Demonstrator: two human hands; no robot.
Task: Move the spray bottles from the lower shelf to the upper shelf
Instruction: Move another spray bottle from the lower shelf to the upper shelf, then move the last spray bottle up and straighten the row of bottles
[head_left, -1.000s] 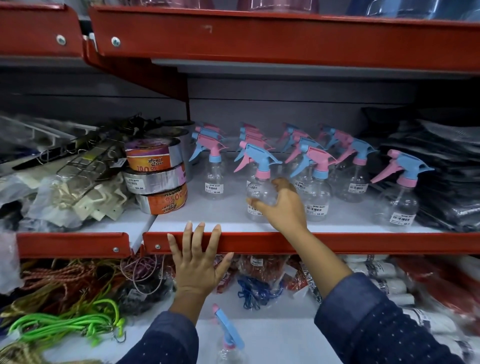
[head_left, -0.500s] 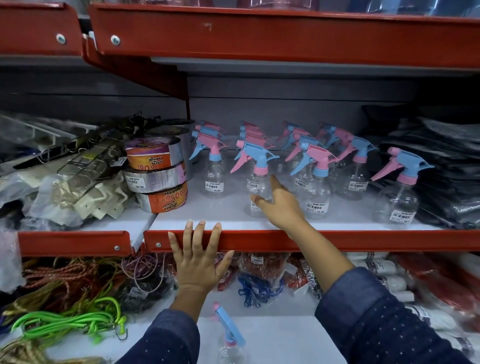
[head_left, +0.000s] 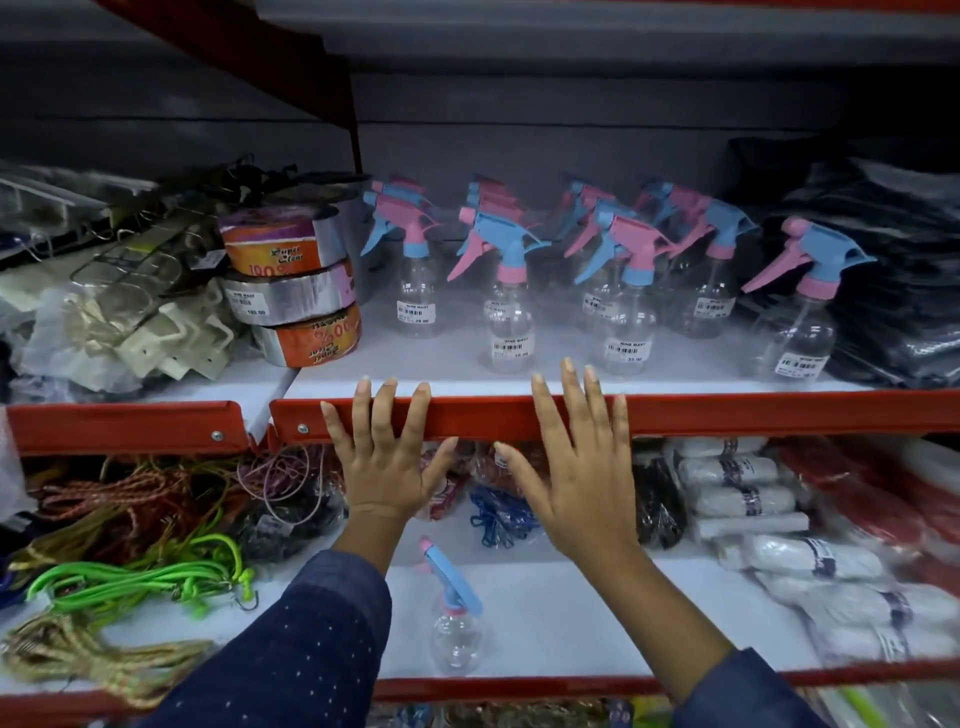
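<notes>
left hand (head_left: 387, 470): empty, fingers spread flat on the red shelf edge (head_left: 727, 415)
last bottle: clear plastic spray bottle with blue and pink top (head_left: 453, 616) stands upright on the lower shelf, below and between both hands
right hand (head_left: 584, 467): empty, fingers wide, about as near

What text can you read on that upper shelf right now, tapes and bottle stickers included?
"Super Clear" and "100%": top tape roll.
"NINE MART", "180 00": sticker on the middle tape roll.
"Clear" and "00%", upside down: bottom tape roll.
"NINE MART", "35 00": sticker on the front spray bottle.
"NINE MART", "35 00": sticker on the bottle beside it.
The other bottle stickers are too blurred to read fully.
</notes>
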